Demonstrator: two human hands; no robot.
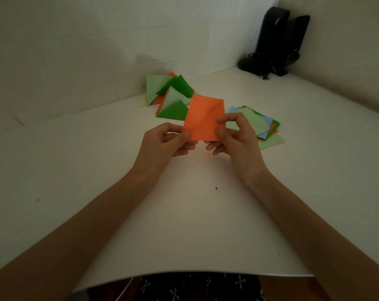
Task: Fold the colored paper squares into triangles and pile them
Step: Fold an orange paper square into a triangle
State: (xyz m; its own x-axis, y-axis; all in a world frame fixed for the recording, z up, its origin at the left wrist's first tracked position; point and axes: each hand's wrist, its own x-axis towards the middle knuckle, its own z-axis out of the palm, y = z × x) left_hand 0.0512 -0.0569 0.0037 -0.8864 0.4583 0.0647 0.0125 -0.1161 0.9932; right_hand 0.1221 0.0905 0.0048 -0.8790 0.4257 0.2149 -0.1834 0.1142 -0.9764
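Left hand (165, 141): thumb and fingers pinch the near left corner of the orange paper square (203, 116). Square unfolded, held above mid-desk (184, 213) in front of the triangle pile (169, 94), rising away from both grips, far corners free. Right hand (236, 135): pinches the near right edge.

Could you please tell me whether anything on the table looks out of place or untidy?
Only mildly: the folded triangles by the wall lie scattered and overlapping rather than piled squarely, and the unfolded squares are fanned askew. The orange square pinched by the left hand and right hand looks undamaged.
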